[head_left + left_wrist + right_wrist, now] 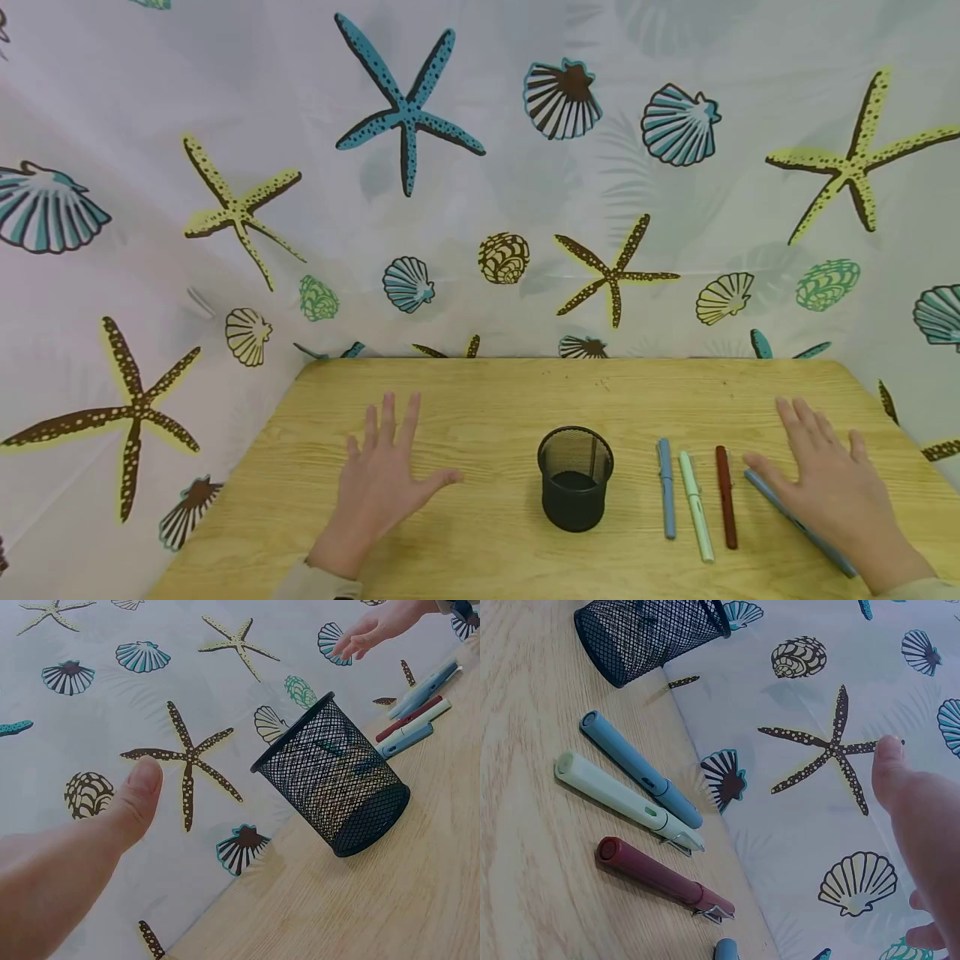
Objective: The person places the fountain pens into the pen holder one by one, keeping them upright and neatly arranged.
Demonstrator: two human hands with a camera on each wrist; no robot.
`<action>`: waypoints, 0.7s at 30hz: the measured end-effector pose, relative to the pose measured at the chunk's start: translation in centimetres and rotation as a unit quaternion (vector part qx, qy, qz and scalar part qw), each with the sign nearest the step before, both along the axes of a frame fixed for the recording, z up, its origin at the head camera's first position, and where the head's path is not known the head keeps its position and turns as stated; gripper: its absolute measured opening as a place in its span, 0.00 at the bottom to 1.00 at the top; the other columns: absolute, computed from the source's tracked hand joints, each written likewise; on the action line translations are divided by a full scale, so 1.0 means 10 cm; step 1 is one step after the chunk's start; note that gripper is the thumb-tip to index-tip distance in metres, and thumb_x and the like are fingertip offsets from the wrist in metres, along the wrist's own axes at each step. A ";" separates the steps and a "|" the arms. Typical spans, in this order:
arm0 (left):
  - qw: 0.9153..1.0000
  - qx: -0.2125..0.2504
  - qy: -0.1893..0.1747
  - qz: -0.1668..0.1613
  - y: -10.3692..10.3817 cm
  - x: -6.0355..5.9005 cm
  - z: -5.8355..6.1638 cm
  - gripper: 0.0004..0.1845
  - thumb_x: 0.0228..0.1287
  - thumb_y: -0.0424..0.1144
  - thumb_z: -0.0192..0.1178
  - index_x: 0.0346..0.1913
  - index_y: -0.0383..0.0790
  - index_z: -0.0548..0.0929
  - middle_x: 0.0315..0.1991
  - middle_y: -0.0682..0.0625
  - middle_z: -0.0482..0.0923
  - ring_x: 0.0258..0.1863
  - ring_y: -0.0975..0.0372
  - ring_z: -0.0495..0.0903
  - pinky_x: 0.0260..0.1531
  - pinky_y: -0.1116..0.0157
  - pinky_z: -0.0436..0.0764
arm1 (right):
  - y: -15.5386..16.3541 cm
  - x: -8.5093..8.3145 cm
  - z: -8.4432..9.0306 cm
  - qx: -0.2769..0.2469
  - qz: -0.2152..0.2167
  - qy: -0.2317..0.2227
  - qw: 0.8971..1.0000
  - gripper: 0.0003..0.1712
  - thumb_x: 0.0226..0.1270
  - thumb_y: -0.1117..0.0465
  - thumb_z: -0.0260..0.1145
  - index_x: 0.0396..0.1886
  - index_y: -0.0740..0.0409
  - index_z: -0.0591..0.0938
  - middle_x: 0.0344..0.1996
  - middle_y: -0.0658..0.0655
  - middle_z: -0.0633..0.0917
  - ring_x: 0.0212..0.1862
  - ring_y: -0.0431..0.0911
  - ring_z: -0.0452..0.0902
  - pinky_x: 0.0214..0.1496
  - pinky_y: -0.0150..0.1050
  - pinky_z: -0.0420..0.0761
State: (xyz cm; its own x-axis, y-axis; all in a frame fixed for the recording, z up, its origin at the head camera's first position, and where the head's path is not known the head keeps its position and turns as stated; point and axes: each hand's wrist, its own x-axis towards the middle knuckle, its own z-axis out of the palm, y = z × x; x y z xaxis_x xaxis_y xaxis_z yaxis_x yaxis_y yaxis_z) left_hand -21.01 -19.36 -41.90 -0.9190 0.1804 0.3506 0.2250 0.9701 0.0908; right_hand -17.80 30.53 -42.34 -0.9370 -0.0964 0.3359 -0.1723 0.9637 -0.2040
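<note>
My left hand (384, 483) is spread with straight fingers above the left part of the table, holding nothing. On the other side, my right hand (832, 483) hovers with fingers extended over a blue pen (813, 537), hiding part of it; whether they touch cannot be told. A black mesh pen cup (573, 500) stands upright between the hands, with nothing visible inside. Right of the cup lie a blue pen (667, 492), a mint green pen (697, 508) and a dark red pen (726, 500), side by side. In the right wrist view their clips show on the capped ends.
The light wooden table (480, 550) ends at a white curtain (480, 167) printed with starfish and shells, which hangs behind it and along both sides. The cup stands near the table's middle, left of the pens.
</note>
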 end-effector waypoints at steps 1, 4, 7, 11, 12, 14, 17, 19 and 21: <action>1.000 0.006 0.003 -0.002 0.01 0.00 0.00 0.59 0.44 0.80 0.46 0.74 0.54 0.38 0.71 0.36 0.43 0.68 0.39 0.48 0.51 0.34 0.60 | 0.01 0.00 0.00 -0.004 0.000 0.003 1.000 0.50 0.66 0.37 0.53 0.74 0.60 0.43 0.68 0.72 0.52 0.64 0.70 0.51 0.61 0.68 0.35; 1.000 0.026 0.007 -0.009 0.04 0.01 0.00 0.58 0.46 0.79 0.47 0.74 0.50 0.42 0.71 0.36 0.46 0.67 0.40 0.52 0.51 0.36 0.63 | 0.02 0.00 0.01 -0.013 -0.008 0.011 1.000 0.49 0.66 0.38 0.54 0.72 0.64 0.48 0.65 0.74 0.58 0.60 0.71 0.58 0.60 0.69 0.44; 0.998 0.053 0.003 -0.017 0.08 0.01 -0.01 0.57 0.47 0.77 0.51 0.74 0.48 0.45 0.71 0.37 0.48 0.67 0.41 0.53 0.52 0.37 0.64 | 0.03 -0.01 0.04 -0.021 -0.022 0.012 0.999 0.48 0.66 0.38 0.54 0.71 0.68 0.51 0.59 0.77 0.65 0.52 0.72 0.66 0.53 0.67 0.60; 0.996 0.087 -0.002 -0.016 0.13 0.01 -0.02 0.55 0.47 0.76 0.53 0.73 0.48 0.50 0.70 0.38 0.53 0.64 0.40 0.58 0.43 0.38 0.72 | 0.05 -0.01 0.09 -0.031 -0.047 -0.016 0.998 0.49 0.66 0.35 0.52 0.70 0.69 0.53 0.51 0.80 0.71 0.39 0.71 0.74 0.29 0.57 0.74; 0.995 0.094 -0.002 -0.014 0.14 0.01 -0.03 0.55 0.47 0.75 0.53 0.73 0.48 0.51 0.69 0.38 0.54 0.63 0.40 0.61 0.38 0.39 0.74 | 0.06 0.00 0.10 -0.036 -0.052 -0.026 0.998 0.49 0.66 0.35 0.51 0.70 0.69 0.52 0.51 0.80 0.72 0.37 0.70 0.75 0.22 0.53 0.73; 0.994 0.108 0.000 -0.011 0.17 0.00 -0.03 0.55 0.46 0.76 0.53 0.72 0.47 0.53 0.68 0.39 0.58 0.59 0.39 0.66 0.31 0.42 0.77 | 0.07 0.00 0.10 -0.048 -0.060 -0.047 0.996 0.49 0.67 0.35 0.49 0.70 0.69 0.52 0.53 0.79 0.71 0.34 0.67 0.76 0.16 0.46 0.70; 0.992 0.129 0.002 -0.008 0.23 -0.01 -0.02 0.54 0.46 0.76 0.53 0.71 0.47 0.56 0.65 0.40 0.64 0.50 0.42 0.75 0.18 0.54 0.77 | 0.10 0.00 0.08 -0.064 -0.068 -0.063 0.994 0.47 0.68 0.35 0.46 0.69 0.70 0.52 0.55 0.78 0.70 0.35 0.66 0.76 0.12 0.39 0.66; 0.989 0.145 0.011 -0.009 0.27 -0.02 -0.02 0.53 0.46 0.75 0.54 0.71 0.46 0.58 0.61 0.40 0.69 0.38 0.47 0.81 0.11 0.62 0.71 | 0.12 0.00 0.07 -0.074 -0.073 -0.060 0.993 0.46 0.69 0.36 0.46 0.68 0.71 0.53 0.54 0.78 0.69 0.39 0.68 0.75 0.14 0.40 0.67; 0.987 0.161 0.014 -0.011 0.31 -0.03 -0.03 0.52 0.47 0.74 0.55 0.70 0.46 0.59 0.50 0.40 0.78 0.22 0.55 0.78 0.06 0.66 0.62 | 0.15 -0.01 0.06 -0.083 -0.078 -0.053 0.992 0.45 0.69 0.37 0.46 0.67 0.71 0.55 0.53 0.78 0.70 0.43 0.69 0.73 0.17 0.44 0.71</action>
State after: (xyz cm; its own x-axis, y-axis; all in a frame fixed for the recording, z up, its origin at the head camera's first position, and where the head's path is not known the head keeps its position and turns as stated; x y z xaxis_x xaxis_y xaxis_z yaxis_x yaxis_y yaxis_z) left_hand -21.32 -16.26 -42.17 -0.9048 0.0754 0.4192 0.2532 0.8866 0.3871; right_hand -17.92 32.08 -41.78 -0.9670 0.1012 0.2340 0.0072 0.9282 -0.3720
